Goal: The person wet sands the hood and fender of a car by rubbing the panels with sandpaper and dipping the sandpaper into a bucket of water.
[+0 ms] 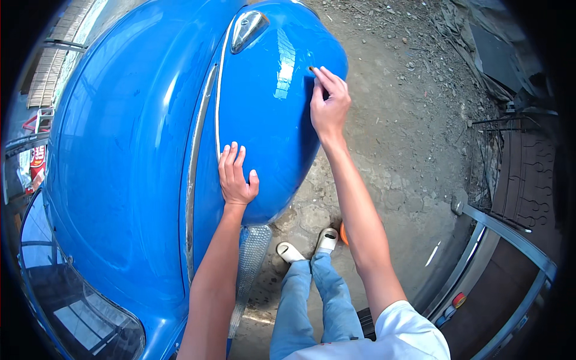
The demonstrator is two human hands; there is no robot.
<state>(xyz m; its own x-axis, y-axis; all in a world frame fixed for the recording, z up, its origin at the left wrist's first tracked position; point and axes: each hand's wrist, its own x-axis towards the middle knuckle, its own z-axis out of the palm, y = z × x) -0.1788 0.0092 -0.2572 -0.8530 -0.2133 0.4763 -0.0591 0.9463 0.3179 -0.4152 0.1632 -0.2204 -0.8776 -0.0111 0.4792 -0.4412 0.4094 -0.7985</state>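
Observation:
A glossy blue rounded car fender (282, 138) lies under both my hands, beside the car's wide blue hood (126, 138). My left hand (235, 177) rests flat on the fender near its light seam strip, fingers stretched and holding nothing. Further forward, on the outer curve, my right hand (330, 99) has thumb and fingertips pinched together. By those fingertips is a tiny dark spot on the paint; whether it is held is too small to tell. A chrome lamp housing (249, 30) sits on the fender's front top.
Chrome trim (201, 150) runs along the hood. Behind my left arm is a ribbed running board (252, 258). An orange object (344, 234) shows by my feet. Rubble (408, 42) covers ground at the far right, and a metal frame (510, 240) stands on the right.

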